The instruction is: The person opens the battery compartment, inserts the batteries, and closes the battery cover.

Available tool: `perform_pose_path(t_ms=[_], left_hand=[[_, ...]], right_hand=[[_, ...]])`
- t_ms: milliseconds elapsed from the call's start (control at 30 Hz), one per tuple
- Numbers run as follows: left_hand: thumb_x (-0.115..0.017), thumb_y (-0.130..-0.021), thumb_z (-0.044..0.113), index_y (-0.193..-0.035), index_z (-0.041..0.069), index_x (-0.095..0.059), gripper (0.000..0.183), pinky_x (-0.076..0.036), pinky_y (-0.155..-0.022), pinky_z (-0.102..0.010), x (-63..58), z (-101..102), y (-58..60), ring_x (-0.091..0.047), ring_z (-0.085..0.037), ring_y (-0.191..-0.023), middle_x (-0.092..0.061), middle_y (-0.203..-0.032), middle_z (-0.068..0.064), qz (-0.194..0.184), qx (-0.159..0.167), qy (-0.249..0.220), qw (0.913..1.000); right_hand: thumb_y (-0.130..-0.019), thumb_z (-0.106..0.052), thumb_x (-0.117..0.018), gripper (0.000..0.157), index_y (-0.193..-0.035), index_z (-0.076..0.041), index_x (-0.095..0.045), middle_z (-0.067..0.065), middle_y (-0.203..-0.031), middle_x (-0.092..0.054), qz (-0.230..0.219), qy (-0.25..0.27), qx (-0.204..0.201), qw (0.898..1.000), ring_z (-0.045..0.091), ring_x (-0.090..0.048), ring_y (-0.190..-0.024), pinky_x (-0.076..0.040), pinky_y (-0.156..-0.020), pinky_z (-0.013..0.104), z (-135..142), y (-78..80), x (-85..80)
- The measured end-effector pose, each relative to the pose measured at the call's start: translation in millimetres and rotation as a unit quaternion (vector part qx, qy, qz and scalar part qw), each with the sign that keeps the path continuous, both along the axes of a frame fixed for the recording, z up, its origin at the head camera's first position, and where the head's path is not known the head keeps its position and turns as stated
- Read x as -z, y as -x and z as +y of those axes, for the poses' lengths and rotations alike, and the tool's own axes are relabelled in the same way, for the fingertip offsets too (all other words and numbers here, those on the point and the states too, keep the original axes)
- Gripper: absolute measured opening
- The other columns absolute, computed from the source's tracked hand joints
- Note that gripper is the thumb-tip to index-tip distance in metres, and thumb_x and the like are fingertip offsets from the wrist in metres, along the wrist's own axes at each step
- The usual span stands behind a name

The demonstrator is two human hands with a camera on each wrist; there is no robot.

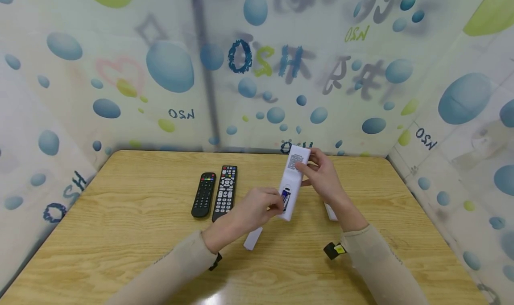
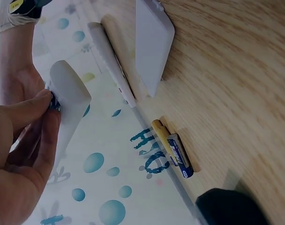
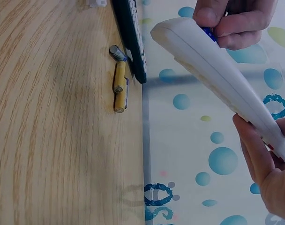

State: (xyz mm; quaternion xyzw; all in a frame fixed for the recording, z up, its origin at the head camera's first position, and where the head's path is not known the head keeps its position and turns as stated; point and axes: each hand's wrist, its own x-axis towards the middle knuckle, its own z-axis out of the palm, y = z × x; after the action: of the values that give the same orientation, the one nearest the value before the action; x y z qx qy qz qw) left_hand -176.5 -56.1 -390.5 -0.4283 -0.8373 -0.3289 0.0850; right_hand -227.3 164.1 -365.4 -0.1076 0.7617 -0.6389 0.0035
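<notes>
My right hand point(image 1: 323, 173) grips the upper end of a white remote control point(image 1: 296, 178), held up above the table with its back facing me. Its battery compartment is uncovered, and a dark blue battery point(image 1: 285, 199) shows in it. At that lower end, my left hand point(image 1: 259, 204) pinches a blue battery point(image 2: 54, 101) between thumb and fingers, against the compartment. Whether it is fully seated I cannot tell. A white battery cover point(image 1: 253, 239) lies on the table below the left hand. Several loose batteries, including a blue one point(image 2: 181, 157) and a yellow one point(image 2: 162, 136), lie on the wood.
Two black remotes, a smaller one point(image 1: 204, 195) and a longer one point(image 1: 225, 191), lie left of my hands. Another white remote point(image 1: 331, 212) lies partly hidden behind my right forearm. A patterned wall point(image 1: 257, 100) rises behind the wooden table point(image 1: 132, 198).
</notes>
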Motion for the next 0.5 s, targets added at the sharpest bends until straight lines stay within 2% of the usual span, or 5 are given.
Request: perform_pose_path(t_ms=[133,233,367,500], left_hand=[[-0.082,-0.087,0.002,-0.096,0.006,-0.072,0.014,-0.057,-0.077,-0.023,1.5,0.0,-0.5,-0.067,-0.014,-0.09,-0.067,-0.099,-0.002,-0.022,-0.023,-0.003,0.9995],[-0.084,-0.087,0.009,-0.112,0.007,-0.066,0.03,-0.057,-0.08,-0.026,2.9,-0.6,-0.4,-0.065,-0.017,-0.094,-0.063,-0.107,-0.003,-0.057,-0.053,-0.011,0.9969],[-0.085,-0.088,0.015,-0.134,0.007,-0.055,0.056,-0.055,-0.083,-0.027,3.6,-1.6,0.1,-0.062,-0.024,-0.105,-0.058,-0.118,-0.004,-0.126,-0.09,-0.029,0.9875],[-0.086,-0.087,0.017,-0.147,0.006,-0.047,0.073,-0.055,-0.082,-0.027,5.1,-2.3,1.0,-0.06,-0.024,-0.106,-0.055,-0.12,-0.004,-0.16,-0.1,-0.044,0.981]], right_hand=[[-0.104,-0.011,-0.062,0.052,-0.149,0.002,-0.039,0.026,-0.136,-0.053,0.0,0.002,-0.001,1.0,0.041,-0.062,-0.114,-0.062,-0.073,0.042,-0.8,-0.6,-0.4],[-0.104,-0.011,-0.062,0.051,-0.148,0.002,-0.04,0.025,-0.136,-0.053,0.002,0.001,-0.001,1.0,0.041,-0.062,-0.115,-0.062,-0.073,0.043,-1.1,-1.0,-0.9],[-0.104,-0.012,-0.062,0.051,-0.148,0.001,-0.04,0.025,-0.137,-0.054,0.003,-0.002,0.0,1.0,0.042,-0.062,-0.115,-0.062,-0.074,0.045,-1.2,-1.0,-1.4],[-0.104,-0.013,-0.062,0.05,-0.148,0.001,-0.041,0.024,-0.137,-0.054,0.005,-0.006,-0.002,1.0,0.042,-0.062,-0.115,-0.062,-0.075,0.047,-1.3,-1.0,-1.9]])
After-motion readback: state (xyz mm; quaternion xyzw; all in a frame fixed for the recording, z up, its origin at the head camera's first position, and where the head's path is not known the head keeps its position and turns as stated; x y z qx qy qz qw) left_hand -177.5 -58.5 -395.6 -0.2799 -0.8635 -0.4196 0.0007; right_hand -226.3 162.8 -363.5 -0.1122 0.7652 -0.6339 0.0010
